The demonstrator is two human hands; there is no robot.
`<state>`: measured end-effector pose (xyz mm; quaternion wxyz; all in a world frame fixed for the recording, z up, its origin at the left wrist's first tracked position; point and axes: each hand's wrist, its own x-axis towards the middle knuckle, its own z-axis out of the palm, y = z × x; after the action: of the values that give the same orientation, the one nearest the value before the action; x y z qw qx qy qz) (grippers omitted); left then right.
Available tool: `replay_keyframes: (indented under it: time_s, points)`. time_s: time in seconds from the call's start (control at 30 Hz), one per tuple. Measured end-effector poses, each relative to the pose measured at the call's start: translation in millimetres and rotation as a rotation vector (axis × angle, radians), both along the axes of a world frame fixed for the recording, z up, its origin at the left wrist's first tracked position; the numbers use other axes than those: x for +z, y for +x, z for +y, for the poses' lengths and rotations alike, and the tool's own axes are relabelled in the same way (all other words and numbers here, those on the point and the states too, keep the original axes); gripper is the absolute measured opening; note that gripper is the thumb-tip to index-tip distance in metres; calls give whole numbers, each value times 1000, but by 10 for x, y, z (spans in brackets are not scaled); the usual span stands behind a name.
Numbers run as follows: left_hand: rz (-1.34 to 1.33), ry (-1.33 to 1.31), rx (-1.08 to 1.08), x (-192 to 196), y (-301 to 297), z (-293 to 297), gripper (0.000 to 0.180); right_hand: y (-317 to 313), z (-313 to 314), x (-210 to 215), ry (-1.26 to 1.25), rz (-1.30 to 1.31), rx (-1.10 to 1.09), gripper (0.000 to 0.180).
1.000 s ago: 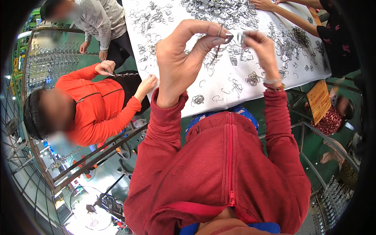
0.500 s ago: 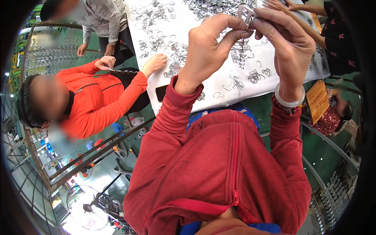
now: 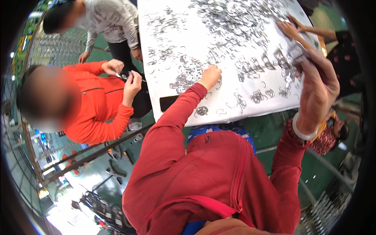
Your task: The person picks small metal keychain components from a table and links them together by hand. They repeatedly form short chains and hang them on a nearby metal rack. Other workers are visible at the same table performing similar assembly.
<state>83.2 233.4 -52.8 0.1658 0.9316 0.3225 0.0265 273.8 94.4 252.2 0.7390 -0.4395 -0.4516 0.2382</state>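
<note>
From my remote seat I see the left hand (image 3: 210,76) stretched out onto the white table (image 3: 239,113), its fingers curled down onto a loose cluster of small metal pieces (image 3: 184,80) near the table's near-left part. The fingertips are bunched over the pieces, but whether they pinch one I cannot tell, since the knuckles hide the tips. The right hand (image 3: 319,84) is lifted above the table's right edge, its fingers closed around a small bunch of shiny metal clips (image 3: 298,53) held at the fingertips; a pale band (image 3: 303,131) sits on that wrist.

The table is strewn with hundreds of the same bent wire or stamped pieces, thickest toward the far middle, thinner near me. I judge them light, stiff and a little slick, and prone to hooking into one another, so a lifted piece may drag neighbours along. A pinch between thumb and forefinger across the flat of a single piece looks best; scooping would tangle them.

A person in an orange jacket (image 3: 98,105) sits to the left, both hands working something small. Another person's hand (image 3: 288,28) rests on the far right of the table.
</note>
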Motion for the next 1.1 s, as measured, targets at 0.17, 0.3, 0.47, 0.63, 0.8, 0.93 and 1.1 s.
replay_keyframes:
  time_s: [0.17, 0.3, 0.47, 0.63, 0.8, 0.93, 1.1]
  points:
    - [-135, 127, 83, -321, -111, -243, 8, 84, 5, 56, -79, -79, -117, 19]
    - [-87, -67, 254, -23, -148, -100, 8, 119, -5, 79, -76, -42, -109, 20]
    - [-582, -217, 301, 1090, -131, 248, 15, 115, 3, 63, -98, -24, -96, 22]
    - [-1328, -754, 63, 2588, -28, -66, 16, -6, 100, 9, -62, 4, 73, 20]
    - [-1188, -128, -110, 3274, 122, -295, 14, -211, 232, 74, -46, -69, 112, 20]
    - [-1121, 243, -51, 3385, 146, -354, 15, -364, 351, 94, 35, 89, 80, 16]
    - [-1077, 333, 19, 3323, 81, -329, 14, -536, 426, 138, 5, -35, -3, 14]
